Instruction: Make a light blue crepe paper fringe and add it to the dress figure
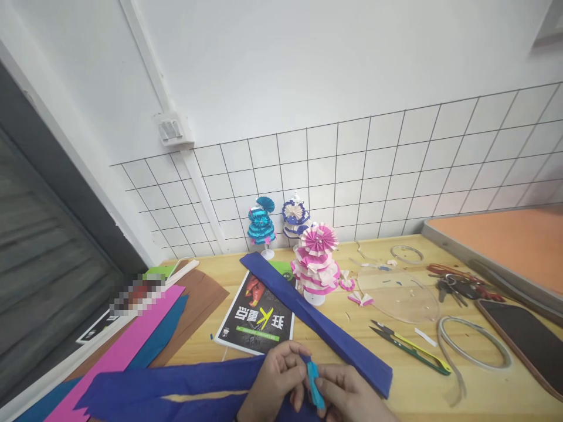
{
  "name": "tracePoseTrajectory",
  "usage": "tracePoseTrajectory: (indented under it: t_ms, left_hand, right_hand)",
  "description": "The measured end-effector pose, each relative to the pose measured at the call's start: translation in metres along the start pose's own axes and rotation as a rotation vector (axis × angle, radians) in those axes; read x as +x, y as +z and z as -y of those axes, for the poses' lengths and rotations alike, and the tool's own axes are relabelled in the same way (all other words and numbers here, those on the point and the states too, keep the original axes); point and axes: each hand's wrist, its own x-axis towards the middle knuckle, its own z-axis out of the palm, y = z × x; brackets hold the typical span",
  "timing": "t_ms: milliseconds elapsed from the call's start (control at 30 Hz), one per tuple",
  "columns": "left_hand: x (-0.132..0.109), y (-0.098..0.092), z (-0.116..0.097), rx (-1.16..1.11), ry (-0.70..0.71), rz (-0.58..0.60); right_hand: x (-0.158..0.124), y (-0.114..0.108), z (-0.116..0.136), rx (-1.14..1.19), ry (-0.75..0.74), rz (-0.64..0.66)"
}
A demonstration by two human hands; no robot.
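My left hand [275, 381] and my right hand [352, 392] meet at the bottom edge of the view. Both pinch a small folded strip of light blue paper [313, 384] between fingertips. Under the hands lies a wide sheet of dark blue crepe paper [176, 390]. A long folded dark blue strip [316, 319] runs diagonally across the wooden table [396, 375] just behind the hands. Wrists and forearms are cut off by the frame.
Three pleated paper ornaments stand at the back: teal [260, 225], blue-white [294, 218], pink-white [315, 264]. A booklet [259, 322], thread snips [411, 346], clear plastic sheet [400, 293], keys [455, 287], wire rings [475, 343], a phone [525, 340] and pink paper [127, 346] lie around.
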Motion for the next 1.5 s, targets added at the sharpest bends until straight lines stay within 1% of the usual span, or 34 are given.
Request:
tracePoseTrajectory:
  t_ms: [133,200,300,433,567,767,933,1133,1233,1333,1500]
  left_hand:
    - [0.001,0.0,-0.001,0.044,0.008,0.001]
    - [0.001,0.0,-0.002,0.076,0.02,-0.005]
    - [0.001,0.001,-0.002,0.118,0.044,-0.037]
    - [0.0,0.003,-0.004,0.152,0.065,-0.075]
    - [-0.001,0.005,-0.006,0.162,0.065,-0.086]
    - [0.001,0.004,-0.005,0.152,0.07,-0.109]
    - [0.003,0.005,-0.003,0.149,0.055,-0.122]
    - [0.005,0.007,-0.001,0.162,0.054,-0.146]
    - [0.004,0.01,-0.002,0.18,0.06,-0.162]
    - [0.003,0.012,-0.005,0.197,0.071,-0.168]
    - [0.002,0.011,-0.004,0.214,0.092,-0.162]
  right_hand:
    - [0.0,-0.003,0.002,-0.034,-0.059,-0.04]
    - [-0.002,-0.003,0.007,-0.08,-0.112,-0.033]
    - [-0.005,-0.001,0.014,-0.199,-0.213,-0.016]
    - [-0.01,0.0,0.017,-0.377,-0.309,-0.069]
    - [-0.012,-0.001,0.019,-0.5,-0.337,-0.111]
    - [-0.012,-0.002,0.017,-0.583,-0.34,-0.125]
    - [-0.011,-0.002,0.014,-0.593,-0.326,-0.108]
    - [-0.007,0.002,0.01,-0.427,-0.293,-0.077]
    - [-0.005,0.004,0.006,-0.405,-0.251,-0.105]
    - [-0.004,0.004,0.002,-0.401,-0.245,-0.125]
    - [-0.003,0.003,0.001,-0.35,-0.253,-0.093]
